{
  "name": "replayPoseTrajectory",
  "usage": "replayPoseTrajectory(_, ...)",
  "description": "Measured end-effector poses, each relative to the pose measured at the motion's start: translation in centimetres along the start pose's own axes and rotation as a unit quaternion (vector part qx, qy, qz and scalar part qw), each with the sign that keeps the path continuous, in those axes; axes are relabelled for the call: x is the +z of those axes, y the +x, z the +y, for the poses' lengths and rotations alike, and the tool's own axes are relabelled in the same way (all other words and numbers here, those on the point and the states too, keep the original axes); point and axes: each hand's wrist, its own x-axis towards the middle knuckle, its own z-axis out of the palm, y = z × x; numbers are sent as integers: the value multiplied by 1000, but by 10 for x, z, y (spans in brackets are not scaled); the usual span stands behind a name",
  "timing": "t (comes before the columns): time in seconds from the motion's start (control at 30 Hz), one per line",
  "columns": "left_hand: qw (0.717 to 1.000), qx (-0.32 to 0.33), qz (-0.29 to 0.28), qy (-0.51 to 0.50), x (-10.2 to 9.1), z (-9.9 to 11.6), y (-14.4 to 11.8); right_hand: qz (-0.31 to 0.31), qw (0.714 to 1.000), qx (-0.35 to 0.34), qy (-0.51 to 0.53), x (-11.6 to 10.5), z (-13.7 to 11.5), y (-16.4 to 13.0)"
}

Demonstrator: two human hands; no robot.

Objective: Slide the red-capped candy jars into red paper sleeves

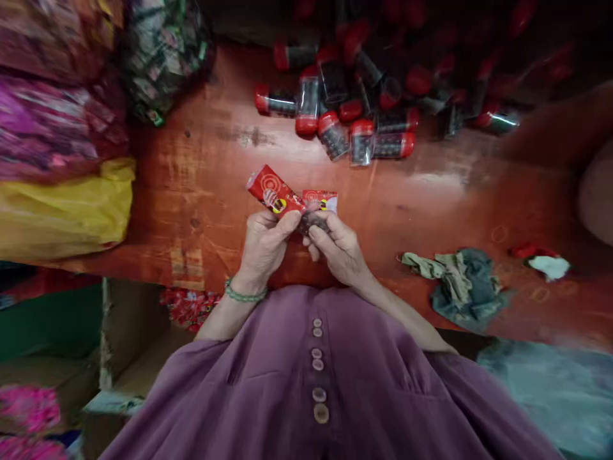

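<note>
In the head view, my left hand pinches a red printed wrapper with a yellow spot near its lower end. The wrapper tilts up to the left, above the table. My right hand has its fingers closed round a dark, speckled piece at the wrapper's lower right end. That piece looks like a small clear tube with dark contents, but fingers cover part of it. Whether it sits inside the wrapper's mouth or just against it, I cannot tell. Just behind my right hand lies a second red wrapper.
Several clear tubes with red caps lie heaped at the back of the wooden table. Filled plastic bags crowd the left side. A crumpled cloth and a small red and white item lie right. Below left stands a cardboard box.
</note>
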Motion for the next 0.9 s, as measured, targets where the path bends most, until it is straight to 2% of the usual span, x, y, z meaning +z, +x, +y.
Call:
replayPoseTrajectory(0.13, 999, 15, 13, -30, -2, 8, 0, 25, 988, -58, -138, 1, 4, -1)
replayPoseTrajectory(0.23, 998, 41, 26, -31, -4, 8, 2, 38, 962, -124, -240, 0, 6, 0)
replayPoseTrajectory(0.3, 999, 41, 18, -22, -5, 7, 4, 48, 951, -148, -267, 0, 6, 0)
replayPoseTrajectory(0.37, 999, 34, 0, -17, -7, 6, 4, 52, 959, -131, -247, 1, 5, 0)
replayPoseTrajectory(0.47, 1000, 21, -13, -10, -7, 8, 3, 12, 993, -47, -111, 3, 3, -1)
replayPoseTrajectory(0.53, 1000, 10, -11, -1, -5, 9, 2, -18, 999, -1, -28, 4, 4, -1)
replayPoseTrajectory(0.6, 1000, 2, 3, -1, -2, 8, 1, -7, 999, 5, -46, 5, 5, -1)
replayPoseTrajectory(0.7, 999, -1, 46, -12, 4, 5, 2, 54, 979, -48, -189, 6, 8, 0)
replayPoseTrajectory(0.77, 997, 5, 77, -13, 9, 4, 3, 76, 965, -80, -239, 6, 9, 0)
replayPoseTrajectory(0.83, 996, 8, 87, -6, 11, 4, 4, 70, 973, -67, -208, 5, 8, 2)
replayPoseTrajectory(0.9, 997, 1, 71, 4, 12, 6, 5, 45, 992, -20, -113, 4, 7, 4)
